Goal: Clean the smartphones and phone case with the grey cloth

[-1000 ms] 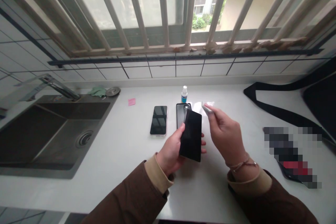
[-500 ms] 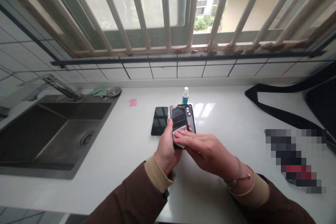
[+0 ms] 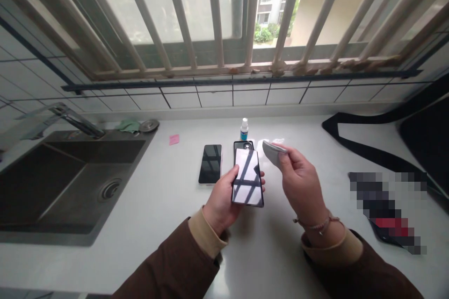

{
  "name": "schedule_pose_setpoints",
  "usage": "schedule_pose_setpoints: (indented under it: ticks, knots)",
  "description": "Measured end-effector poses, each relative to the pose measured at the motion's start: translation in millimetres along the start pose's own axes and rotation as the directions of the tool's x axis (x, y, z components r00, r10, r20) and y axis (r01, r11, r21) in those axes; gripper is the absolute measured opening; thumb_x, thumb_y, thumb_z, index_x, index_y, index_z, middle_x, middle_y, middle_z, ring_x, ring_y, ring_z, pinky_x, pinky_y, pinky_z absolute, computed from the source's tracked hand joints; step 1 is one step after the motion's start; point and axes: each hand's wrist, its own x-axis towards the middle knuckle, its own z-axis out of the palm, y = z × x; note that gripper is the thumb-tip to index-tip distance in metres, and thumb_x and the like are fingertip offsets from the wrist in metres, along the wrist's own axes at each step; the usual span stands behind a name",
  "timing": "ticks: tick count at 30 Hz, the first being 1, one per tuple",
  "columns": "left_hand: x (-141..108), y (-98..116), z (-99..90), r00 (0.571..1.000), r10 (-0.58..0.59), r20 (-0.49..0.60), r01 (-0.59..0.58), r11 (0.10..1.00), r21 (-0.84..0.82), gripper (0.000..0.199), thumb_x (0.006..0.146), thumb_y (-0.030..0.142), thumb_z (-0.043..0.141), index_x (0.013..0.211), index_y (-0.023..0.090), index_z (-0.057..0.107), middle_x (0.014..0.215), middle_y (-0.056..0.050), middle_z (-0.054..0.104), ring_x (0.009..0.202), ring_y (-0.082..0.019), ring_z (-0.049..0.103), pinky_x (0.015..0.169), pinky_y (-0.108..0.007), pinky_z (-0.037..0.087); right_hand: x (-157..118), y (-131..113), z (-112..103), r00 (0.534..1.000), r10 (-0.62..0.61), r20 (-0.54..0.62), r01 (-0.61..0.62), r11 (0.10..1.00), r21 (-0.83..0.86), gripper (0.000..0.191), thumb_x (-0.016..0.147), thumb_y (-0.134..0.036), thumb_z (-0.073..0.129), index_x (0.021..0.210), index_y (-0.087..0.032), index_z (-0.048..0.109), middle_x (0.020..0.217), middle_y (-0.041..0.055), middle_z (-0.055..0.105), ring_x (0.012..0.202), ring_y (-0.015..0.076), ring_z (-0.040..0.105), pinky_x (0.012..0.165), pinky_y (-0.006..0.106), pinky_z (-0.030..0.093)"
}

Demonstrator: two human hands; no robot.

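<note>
My left hand [image 3: 221, 198] grips a black phone [image 3: 247, 177] above the white counter, its glossy screen facing up and reflecting the window bars. My right hand [image 3: 302, 180] is lifted just right of the phone and pinches a small grey cloth [image 3: 271, 151] between thumb and fingers. A second phone [image 3: 211, 163] lies screen up on the counter to the left. A dark phone case [image 3: 240, 145] lies behind the held phone, mostly hidden by it. A small spray bottle [image 3: 244, 128] with a blue label stands upright behind the case.
A steel sink [image 3: 66, 182] with a faucet [image 3: 68, 118] fills the left side. A pink sticky note [image 3: 174, 139], a green rag [image 3: 127, 125] and a drain plug [image 3: 149, 125] lie near it. A black bag strap [image 3: 365, 147] crosses the right of the counter [image 3: 147, 224]. A tiled wall and barred window rise behind.
My right hand has lifted the cloth off the phone's screen and drawn back to the right. The left hand has tilted the phone so its screen reflects the window.
</note>
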Motion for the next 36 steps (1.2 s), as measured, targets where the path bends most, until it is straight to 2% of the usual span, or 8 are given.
schedule_pose_setpoints:
  ticks: [7, 13, 18, 20, 23, 27, 31, 36]
  knots:
    - [1, -3, 4.3, 0.991, 0.116, -0.071, -0.117, 0.993, -0.014, 0.037, 0.106, 0.032, 0.055, 0.131, 0.010, 0.071, 0.116, -0.017, 0.080, 0.102, -0.027, 0.079, 0.100, -0.042, 0.061, -4, 5, 8, 0.866, -0.229, 0.444, 0.312, 0.942, -0.121, 0.035, 0.111, -0.022, 0.040, 0.132, -0.025, 0.068, 0.149, 0.0092, 0.066, 0.146, 0.0266, 0.056, 0.118, 0.052, 0.054]
    - [7, 5, 2.8, 0.967, 0.211, -0.140, -0.232, 0.959, -0.159, 0.048, 0.109, 0.043, 0.046, 0.125, 0.007, 0.074, 0.116, -0.018, 0.080, 0.114, -0.028, 0.075, 0.108, -0.041, 0.057, -11, -5, 9, 0.756, -0.375, 0.537, 0.425, 0.905, 0.033, 0.033, 0.109, -0.012, 0.043, 0.129, -0.025, 0.066, 0.144, 0.0056, 0.071, 0.144, 0.0209, 0.057, 0.121, 0.046, 0.052]
    - [3, 14, -0.9, 0.929, 0.293, -0.225, -0.326, 0.937, -0.126, 0.055, 0.110, 0.048, 0.041, 0.121, 0.006, 0.074, 0.108, -0.020, 0.080, 0.097, -0.029, 0.079, 0.097, -0.044, 0.061, -15, -15, 4, 0.683, -0.446, 0.579, 0.412, 0.889, 0.198, 0.033, 0.107, -0.009, 0.045, 0.127, -0.025, 0.067, 0.138, 0.0047, 0.075, 0.142, 0.0200, 0.061, 0.116, 0.040, 0.056]
    - [2, 20, -1.1, 0.914, 0.325, -0.242, -0.357, 0.929, -0.102, 0.054, 0.110, 0.048, 0.041, 0.123, 0.007, 0.074, 0.106, -0.018, 0.081, 0.086, -0.026, 0.078, 0.089, -0.043, 0.063, -17, -18, 2, 0.699, -0.413, 0.584, 0.314, 0.911, 0.268, 0.031, 0.109, -0.012, 0.045, 0.124, -0.026, 0.068, 0.132, 0.0045, 0.078, 0.139, 0.0209, 0.063, 0.115, 0.042, 0.056]
    - [1, 28, 0.0, 0.923, 0.322, -0.211, -0.348, 0.932, -0.099, 0.050, 0.110, 0.046, 0.043, 0.124, 0.010, 0.073, 0.106, -0.017, 0.081, 0.081, -0.024, 0.078, 0.080, -0.039, 0.063, -19, -17, 2, 0.805, -0.248, 0.538, 0.023, 0.921, 0.389, 0.023, 0.112, -0.026, 0.048, 0.113, -0.025, 0.070, 0.113, 0.0060, 0.082, 0.122, 0.0242, 0.075, 0.107, 0.046, 0.062]
    - [0, 32, 1.1, 0.965, 0.243, -0.094, -0.252, 0.962, -0.105, 0.051, 0.108, 0.046, 0.044, 0.122, 0.009, 0.075, 0.103, -0.017, 0.081, 0.087, -0.027, 0.078, 0.082, -0.040, 0.063, -12, -3, 8, 0.965, 0.108, 0.238, -0.219, 0.835, 0.506, 0.026, 0.108, -0.045, 0.057, 0.112, -0.024, 0.072, 0.108, 0.0072, 0.080, 0.103, 0.0252, 0.079, 0.095, 0.047, 0.067]
    - [-2, 23, -0.5, 0.998, 0.056, 0.004, -0.056, 0.998, -0.002, 0.050, 0.107, 0.046, 0.050, 0.126, 0.006, 0.074, 0.102, -0.019, 0.082, 0.085, -0.026, 0.078, 0.082, -0.037, 0.062, -1, 7, 10, 0.966, 0.258, 0.009, -0.224, 0.817, 0.531, 0.033, 0.105, -0.047, 0.063, 0.125, -0.023, 0.073, 0.129, 0.0088, 0.076, 0.122, 0.0266, 0.073, 0.112, 0.053, 0.056]
    - [-5, 8, 1.1, 0.998, -0.032, 0.049, 0.027, 0.995, 0.092, 0.042, 0.107, 0.039, 0.054, 0.129, 0.008, 0.073, 0.104, -0.018, 0.082, 0.087, -0.025, 0.079, 0.084, -0.034, 0.061, -3, 2, 10, 0.983, 0.147, 0.112, -0.179, 0.908, 0.379, 0.039, 0.105, -0.048, 0.062, 0.135, -0.026, 0.073, 0.145, 0.0092, 0.070, 0.138, 0.0290, 0.064, 0.122, 0.056, 0.046]
